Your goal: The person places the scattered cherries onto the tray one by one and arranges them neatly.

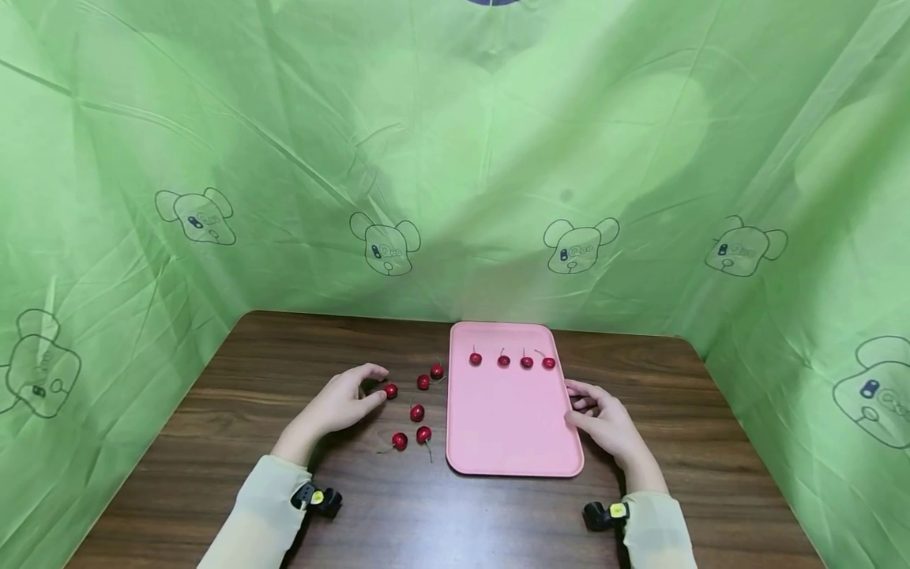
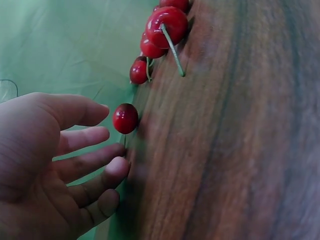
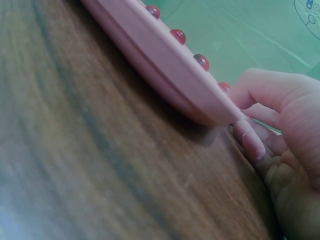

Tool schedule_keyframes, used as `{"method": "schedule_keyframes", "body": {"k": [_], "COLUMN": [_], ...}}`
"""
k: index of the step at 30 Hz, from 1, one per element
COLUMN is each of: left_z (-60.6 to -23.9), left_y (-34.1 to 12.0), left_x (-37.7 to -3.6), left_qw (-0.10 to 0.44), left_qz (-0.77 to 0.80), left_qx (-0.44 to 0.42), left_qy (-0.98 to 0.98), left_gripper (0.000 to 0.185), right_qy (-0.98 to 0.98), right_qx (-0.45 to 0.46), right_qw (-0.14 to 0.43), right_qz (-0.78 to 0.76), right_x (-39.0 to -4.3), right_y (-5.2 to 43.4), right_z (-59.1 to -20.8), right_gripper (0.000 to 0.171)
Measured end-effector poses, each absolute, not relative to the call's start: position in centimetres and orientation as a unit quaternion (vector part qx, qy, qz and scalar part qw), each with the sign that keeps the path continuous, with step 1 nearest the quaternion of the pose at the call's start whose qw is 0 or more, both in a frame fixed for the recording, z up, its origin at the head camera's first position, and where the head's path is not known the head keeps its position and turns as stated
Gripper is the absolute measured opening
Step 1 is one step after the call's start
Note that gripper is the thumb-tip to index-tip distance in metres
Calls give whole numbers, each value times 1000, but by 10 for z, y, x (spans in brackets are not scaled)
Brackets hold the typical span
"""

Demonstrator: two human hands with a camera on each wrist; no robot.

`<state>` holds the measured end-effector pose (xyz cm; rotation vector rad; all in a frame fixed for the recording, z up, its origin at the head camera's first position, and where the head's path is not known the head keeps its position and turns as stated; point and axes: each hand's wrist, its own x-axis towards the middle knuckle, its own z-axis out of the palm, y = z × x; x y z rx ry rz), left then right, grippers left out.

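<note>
The cherry is small, round, glossy dark red, lying on the bench. The left grip is open beside it; the right grip holds the pink tray.

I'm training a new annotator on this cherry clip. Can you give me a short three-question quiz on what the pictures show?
1. Count: how many small red stemmed cherries lie in a row on the flat pink plastic tray?
2. True or false: the person's left hand has a loose red cherry firmly pinched and lifted off the dark brown wooden table.
3. Multiple choice: where is the person's right hand? A) on the tray's right edge; B) over the loose cherries; C) off the table.

Key
1. Four, near the tray's far end.
2. False: the cherry sits on the table just beyond the open fingertips.
3. A.
</note>
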<state>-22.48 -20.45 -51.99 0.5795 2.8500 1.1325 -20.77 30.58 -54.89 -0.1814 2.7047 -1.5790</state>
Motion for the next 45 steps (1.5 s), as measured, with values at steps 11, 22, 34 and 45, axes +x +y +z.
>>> {"method": "schedule_keyframes", "body": {"k": [11, 22, 34, 45], "left_z": [-526, -536, -546, -545], "left_y": [-203, -203, -202, -200], "left_x": [-226, -227, -231, -229], "left_qw": [30, 21, 27, 16], "left_qz": [372, 441, 470, 453], "left_qx": [189, 142, 150, 149], "left_qy": [908, 886, 869, 879], "left_gripper": [48, 40, 36, 31], "right_qy": [867, 864, 862, 864], "right_qx": [-56, -52, -53, -49], "right_qw": [1, 3, 1, 1], "right_qz": [-495, -501, -503, -501], "right_x": [-207, -207, -206, -208], "right_y": [305, 305, 305, 304], "right_z": [-547, -548, -547, -548], "right_gripper": [59, 59, 60, 59]}}
